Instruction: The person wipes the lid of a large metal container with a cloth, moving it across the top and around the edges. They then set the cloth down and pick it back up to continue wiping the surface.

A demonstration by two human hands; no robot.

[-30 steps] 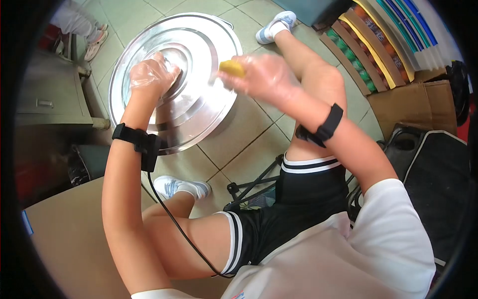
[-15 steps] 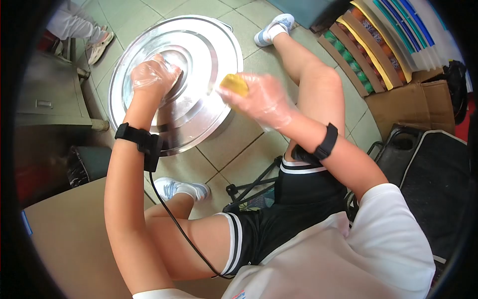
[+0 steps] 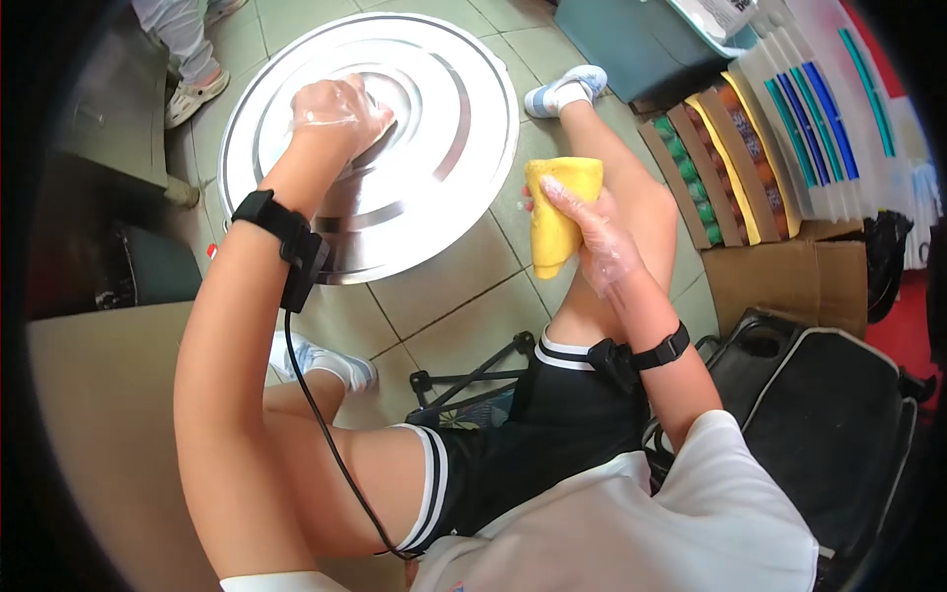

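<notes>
A large round shiny metal lid (image 3: pixel 439 212) with ringed ridges fills the upper left of the head view. My left hand (image 3: pixel 340 113), in a clear plastic glove, is closed at the lid's middle, apparently on its handle, which the fingers mostly hide. In my right hand (image 3: pixel 597 232), also gloved, is a folded yellow cloth (image 3: pixel 564 202). This hand is raised off the lid, to its right and above my knee. The cloth hangs with its narrow end down, pinned under my thumb.
Cardboard trays of green and dark round items (image 3: pixel 725 168) stand at the right beside plastic boxes (image 3: pixel 814 109). A black bag (image 3: pixel 789 424) lies nearer me. Another person's leg and shoe (image 3: pixel 197 97) show at upper left, next to a metal cabinet (image 3: pixel 99 109).
My right hand has drawn away from the lid's right edge with the yellow cloth, and the cloth now shows upright. My left hand stays at the lid's middle. The view has shifted.
</notes>
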